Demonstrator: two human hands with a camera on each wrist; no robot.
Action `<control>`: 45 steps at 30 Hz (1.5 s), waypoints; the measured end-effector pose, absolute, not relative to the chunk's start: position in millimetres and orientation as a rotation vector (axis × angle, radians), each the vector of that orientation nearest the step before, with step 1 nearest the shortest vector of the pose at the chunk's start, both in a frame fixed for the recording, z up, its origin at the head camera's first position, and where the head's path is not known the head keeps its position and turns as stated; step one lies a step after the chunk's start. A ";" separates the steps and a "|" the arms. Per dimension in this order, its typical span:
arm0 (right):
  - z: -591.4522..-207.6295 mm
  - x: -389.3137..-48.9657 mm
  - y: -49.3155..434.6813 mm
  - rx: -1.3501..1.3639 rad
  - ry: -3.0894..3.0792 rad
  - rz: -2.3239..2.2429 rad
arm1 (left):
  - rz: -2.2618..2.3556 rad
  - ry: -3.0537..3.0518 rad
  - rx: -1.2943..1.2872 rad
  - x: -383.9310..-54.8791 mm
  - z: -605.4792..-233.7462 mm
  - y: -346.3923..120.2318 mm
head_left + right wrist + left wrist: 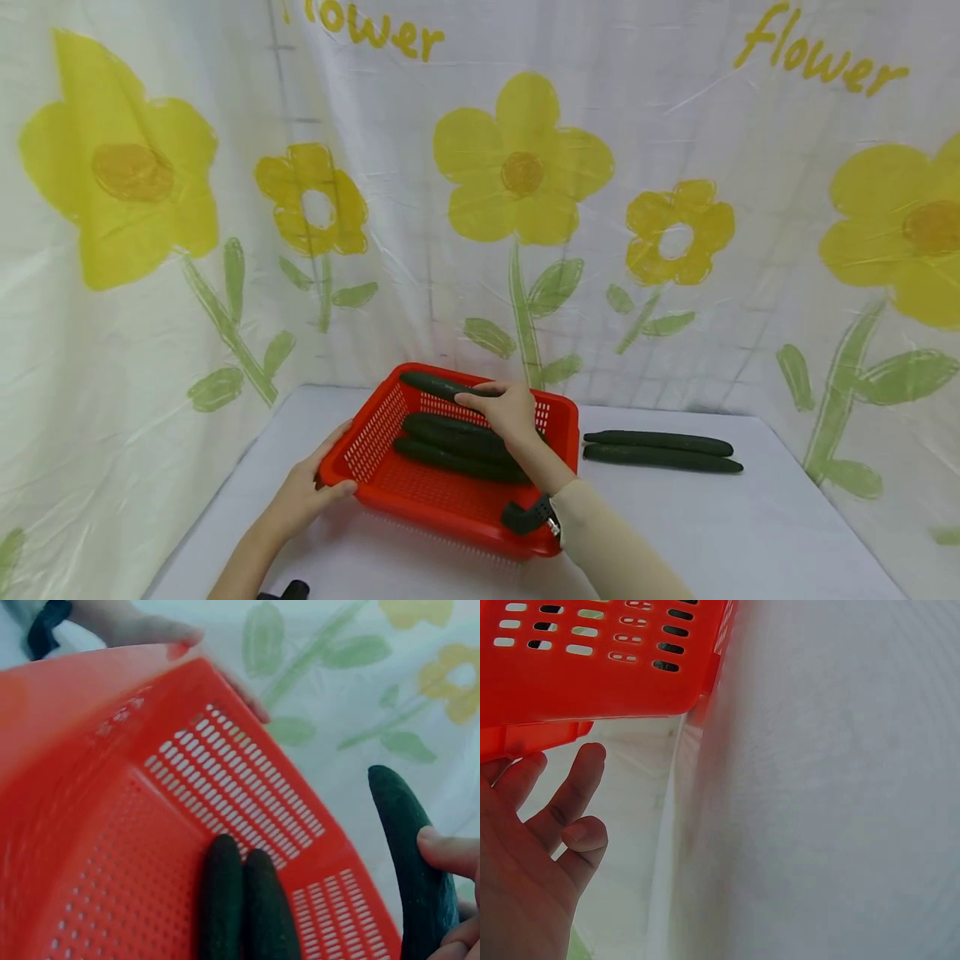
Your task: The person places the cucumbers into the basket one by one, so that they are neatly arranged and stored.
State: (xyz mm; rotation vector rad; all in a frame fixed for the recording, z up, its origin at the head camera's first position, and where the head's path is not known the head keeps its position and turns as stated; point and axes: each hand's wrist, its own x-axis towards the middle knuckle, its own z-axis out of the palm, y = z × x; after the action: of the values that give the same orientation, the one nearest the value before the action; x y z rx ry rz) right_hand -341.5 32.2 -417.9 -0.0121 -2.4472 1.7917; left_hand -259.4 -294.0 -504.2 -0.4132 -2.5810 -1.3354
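A red plastic basket [420, 512] with slotted walls stands before me. At its left end my left hand [300, 497] grips the rim, thumb toward the front; in the left wrist view its fingers [581, 776] reach up beneath the rim. Over the back of the basket my right hand [512, 412] pinches a dark green cucumber [435, 384] by its right part, thumb and fingers on opposite sides. This cucumber [405, 840] lies beyond the basket's rim in the right wrist view. More cucumbers [457, 462] rest side by side on the basket floor, partly covered by my right forearm.
Two cucumbers [660, 457] lie next to each other on the white table [675, 533], right of the basket. Behind the table hangs a white curtain [405, 275] with yellow flowers. A black device [528, 515] sits on my right wrist, over the basket's front right corner.
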 end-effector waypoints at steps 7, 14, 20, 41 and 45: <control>-427.5 -340.6 26.6 0.025 -2.530 1.697 | -1.321 -2.578 -0.416 -259.9 -501.5 -294.2; -433.1 -334.4 23.3 -0.028 -2.589 1.728 | -1.300 -2.585 -0.409 -260.5 -503.5 -294.0; -439.8 -331.1 21.8 -0.041 -2.640 1.752 | -1.311 -2.579 -0.411 -261.2 -505.0 -295.5; -443.0 -340.3 16.2 -0.175 -2.730 1.616 | -1.331 -2.573 -0.423 -261.5 -506.2 -294.0; -444.1 -338.6 13.9 -0.162 -2.725 1.598 | -1.324 -2.576 -0.417 -261.0 -506.8 -295.1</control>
State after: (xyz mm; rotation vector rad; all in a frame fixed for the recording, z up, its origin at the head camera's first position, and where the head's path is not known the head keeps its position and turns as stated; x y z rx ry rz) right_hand -338.6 13.9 -444.1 -0.1621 -2.7251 1.5978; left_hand -261.0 -295.1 -506.8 -0.4175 -2.5759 -1.3240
